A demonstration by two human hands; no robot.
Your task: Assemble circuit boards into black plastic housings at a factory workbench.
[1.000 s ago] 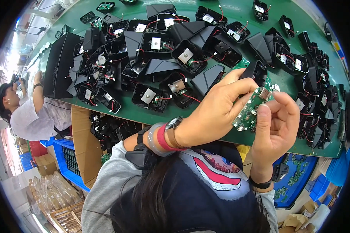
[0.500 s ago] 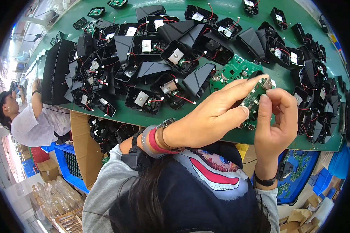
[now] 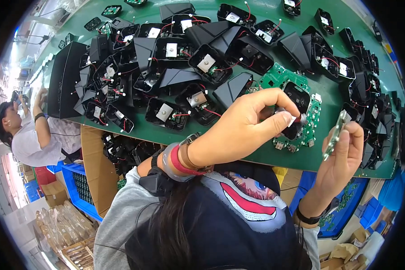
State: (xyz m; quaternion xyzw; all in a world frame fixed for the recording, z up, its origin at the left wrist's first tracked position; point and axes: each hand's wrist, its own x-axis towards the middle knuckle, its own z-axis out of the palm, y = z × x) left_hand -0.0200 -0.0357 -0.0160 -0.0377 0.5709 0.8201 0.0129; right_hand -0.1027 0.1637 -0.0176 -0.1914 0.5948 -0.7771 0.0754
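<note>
My right hand (image 3: 343,157) holds a small green circuit board (image 3: 335,137) nearly edge-on between thumb and fingers, raised at the right of the bench. My left hand (image 3: 258,119) is closed in a pinch at the near left side of a black plastic housing (image 3: 298,95). Something small, dark and white shows at its fingertips, too hidden to name. The housing, open side up, lies over a panel of joined green circuit boards (image 3: 314,121). A small round silvery part shows beside the left fingertips.
Many black housings (image 3: 208,63) with red wires and metal plates crowd the green bench (image 3: 238,143) to the left and back. More stand at the right (image 3: 362,117). Below the bench are a cardboard box (image 3: 94,168) and blue bins (image 3: 78,195). Another person (image 3: 45,137) works at far left.
The circuit board has moved right and away from my left hand, now in my right hand alone. My left hand has drawn back and pinches at the black housing, which has come into view.
</note>
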